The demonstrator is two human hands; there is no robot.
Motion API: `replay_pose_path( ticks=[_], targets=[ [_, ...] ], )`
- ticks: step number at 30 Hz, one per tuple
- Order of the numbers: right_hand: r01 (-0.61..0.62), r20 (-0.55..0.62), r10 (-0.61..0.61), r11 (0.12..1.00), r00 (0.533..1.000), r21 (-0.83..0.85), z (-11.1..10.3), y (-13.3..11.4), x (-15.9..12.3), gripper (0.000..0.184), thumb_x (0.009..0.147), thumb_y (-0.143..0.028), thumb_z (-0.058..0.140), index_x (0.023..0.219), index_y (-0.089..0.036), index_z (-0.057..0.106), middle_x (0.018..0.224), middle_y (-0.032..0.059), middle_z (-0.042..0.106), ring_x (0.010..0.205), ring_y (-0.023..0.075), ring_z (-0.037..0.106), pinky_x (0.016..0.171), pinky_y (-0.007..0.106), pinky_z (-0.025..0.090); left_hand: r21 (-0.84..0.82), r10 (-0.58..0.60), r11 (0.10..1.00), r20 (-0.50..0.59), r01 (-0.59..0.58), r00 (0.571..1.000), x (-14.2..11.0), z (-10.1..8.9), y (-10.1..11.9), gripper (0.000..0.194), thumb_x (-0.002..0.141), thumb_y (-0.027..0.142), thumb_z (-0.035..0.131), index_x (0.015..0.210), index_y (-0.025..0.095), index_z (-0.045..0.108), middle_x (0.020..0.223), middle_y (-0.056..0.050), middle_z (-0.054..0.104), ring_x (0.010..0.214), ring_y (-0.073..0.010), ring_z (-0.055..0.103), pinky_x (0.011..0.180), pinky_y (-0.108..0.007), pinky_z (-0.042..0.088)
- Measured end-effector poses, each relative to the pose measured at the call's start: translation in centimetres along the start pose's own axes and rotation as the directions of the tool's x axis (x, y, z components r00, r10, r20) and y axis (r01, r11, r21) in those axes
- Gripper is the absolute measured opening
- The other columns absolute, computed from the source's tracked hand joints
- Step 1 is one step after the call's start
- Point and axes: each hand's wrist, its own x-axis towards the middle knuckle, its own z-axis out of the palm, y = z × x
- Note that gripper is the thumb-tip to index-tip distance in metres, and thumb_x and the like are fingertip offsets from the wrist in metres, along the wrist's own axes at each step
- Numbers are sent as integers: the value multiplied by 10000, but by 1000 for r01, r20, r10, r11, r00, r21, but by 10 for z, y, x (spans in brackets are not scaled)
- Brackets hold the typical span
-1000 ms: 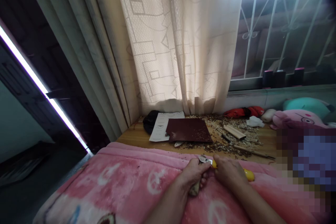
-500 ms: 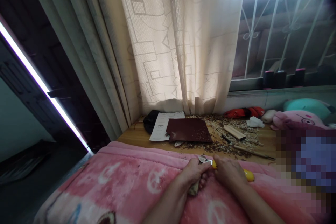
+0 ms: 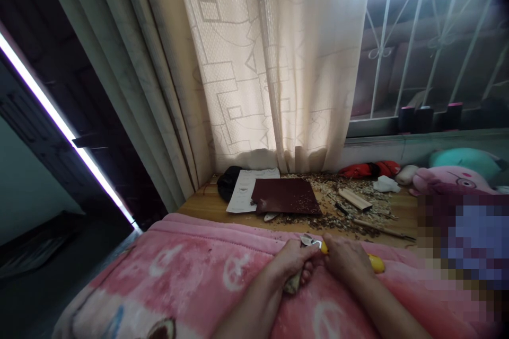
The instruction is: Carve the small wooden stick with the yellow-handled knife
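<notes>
Over a pink blanket (image 3: 159, 270) at six o'clock, the left hand (image 3: 292, 262) grips a pale wood piece (image 3: 293, 285), with a steel blade (image 3: 309, 241) just beside it. The right hand (image 3: 345, 262) wraps a yellow-handled knife (image 3: 376, 264). At twelve o'clock, a dark red sandpaper sheet (image 3: 284, 196) lies on the wooden surface (image 3: 207, 204), with shavings (image 3: 358, 222) to its right.
</notes>
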Motion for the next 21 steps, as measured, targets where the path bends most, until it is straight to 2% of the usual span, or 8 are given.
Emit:
replay_pose_path(
  ticks=[21],
  targets=[
    [0, -5, 0, 1000, 1000, -14, -1, 2, 1, 214, 663, -222, 374, 821, -200, 517, 762, 62, 582, 725, 181, 520, 591, 270, 298, 15, -106, 994, 3, 106, 994, 2, -1, 4, 396, 558, 537, 497, 572, 162, 371, 396, 75, 314, 283, -24, 294, 296, -139, 214]
  ],
)
